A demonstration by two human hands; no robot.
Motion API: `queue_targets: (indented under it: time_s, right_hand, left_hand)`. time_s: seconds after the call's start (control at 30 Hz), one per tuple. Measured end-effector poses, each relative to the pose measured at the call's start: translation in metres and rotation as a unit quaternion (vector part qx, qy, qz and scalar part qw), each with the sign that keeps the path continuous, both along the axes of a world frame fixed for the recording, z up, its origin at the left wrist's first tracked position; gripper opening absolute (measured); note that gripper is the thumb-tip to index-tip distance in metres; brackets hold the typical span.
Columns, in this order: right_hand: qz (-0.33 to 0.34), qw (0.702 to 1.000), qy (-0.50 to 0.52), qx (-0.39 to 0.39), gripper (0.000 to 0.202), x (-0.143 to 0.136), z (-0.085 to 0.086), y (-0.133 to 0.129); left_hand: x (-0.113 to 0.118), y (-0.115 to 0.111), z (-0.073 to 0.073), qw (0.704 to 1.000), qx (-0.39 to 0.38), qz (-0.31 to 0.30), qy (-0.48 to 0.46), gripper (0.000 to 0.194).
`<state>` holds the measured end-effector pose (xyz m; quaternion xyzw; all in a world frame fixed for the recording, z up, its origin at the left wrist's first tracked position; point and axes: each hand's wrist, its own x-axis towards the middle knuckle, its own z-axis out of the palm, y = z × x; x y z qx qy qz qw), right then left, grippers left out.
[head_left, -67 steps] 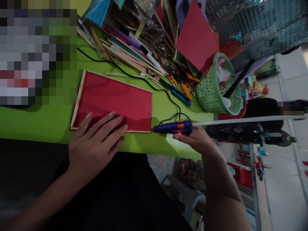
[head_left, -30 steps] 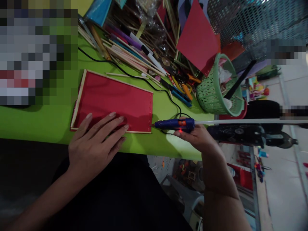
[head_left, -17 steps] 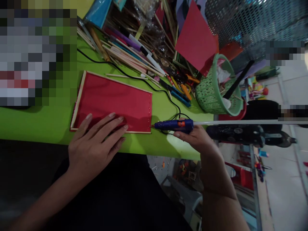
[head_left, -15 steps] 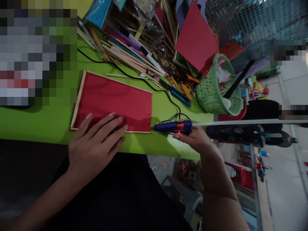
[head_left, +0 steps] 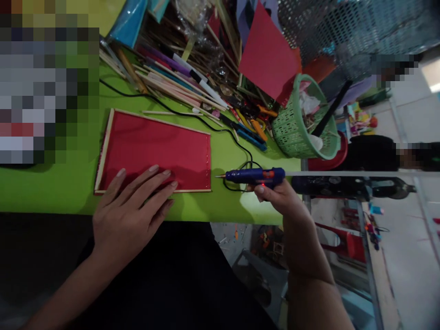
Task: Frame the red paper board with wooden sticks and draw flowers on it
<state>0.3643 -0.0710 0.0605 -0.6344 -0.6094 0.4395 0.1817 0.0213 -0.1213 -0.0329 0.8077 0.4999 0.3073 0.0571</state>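
A red rectangular sheet (head_left: 154, 146) lies on the green tabletop, with thin pale wooden sticks along three of its edges. Its right edge has no stick and carries a row of small shiny glue dots (head_left: 207, 160). My left hand (head_left: 129, 206) rests flat over the sheet's near edge, fingers spread. In my right hand (head_left: 278, 195) is a blue hot glue gun (head_left: 252, 176) with a small red light lit and a long white glue stick (head_left: 330, 173) out of its back. The nozzle points left, just off the sheet's right edge.
A black cord (head_left: 165, 103) runs across the table behind the sheet. Loose wooden sticks (head_left: 178, 87), pens and a blue cutter (head_left: 252, 136) are heaped at the back. A green basket (head_left: 292, 128) stands at the right, beside red card (head_left: 266, 55). The table's front edge (head_left: 192, 220) is close.
The glue gun has moved right, away from the sheet's corner, in my right hand. My left hand stays on the sheet. The whole view has shifted slightly.
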Motion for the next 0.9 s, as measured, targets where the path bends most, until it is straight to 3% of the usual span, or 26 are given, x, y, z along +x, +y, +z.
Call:
queue_targets:
  time_s: [0.13,0.23,0.37,0.53,0.63,0.7,0.8,0.9]
  right_hand:
    - [-0.14,0.983,0.079,0.083,0.046,0.009,-0.014,-0.011]
    - [-0.252,0.948,0.128,0.145,0.046,0.019,-0.028,-0.015]
    - [-0.348,0.914,0.179,0.109,0.062,0.039,-0.04,-0.017]
    - [-0.326,0.931,0.162,0.025,0.077,0.071,-0.04,-0.017]
    - [-0.302,0.947,0.11,-0.003,0.08,0.086,-0.035,-0.019]
    - [-0.277,0.961,0.023,-0.012,0.08,0.094,-0.03,-0.023]
    - [-0.25,0.963,-0.097,0.027,0.065,0.098,-0.019,-0.03]
    - [-0.204,0.942,-0.224,0.146,0.052,0.088,-0.003,-0.028]
  left_hand:
    - [-0.003,0.002,0.002,1.0,-0.018,-0.002,0.0,0.064]
    - [-0.005,0.004,0.002,0.999,-0.03,-0.016,-0.008,0.068]
    - [-0.008,0.003,0.005,0.998,-0.053,-0.029,0.002,0.066]
    - [-0.019,0.006,0.019,0.996,-0.056,-0.052,0.039,0.06]
    - [-0.032,0.023,0.031,0.996,-0.038,-0.05,0.063,0.056]
    - [-0.041,0.041,0.038,0.995,-0.029,-0.046,0.08,0.053]
    - [-0.049,0.069,0.042,0.994,-0.029,-0.004,0.109,0.05]
    - [-0.051,0.086,0.038,0.989,-0.027,0.008,0.146,0.048]
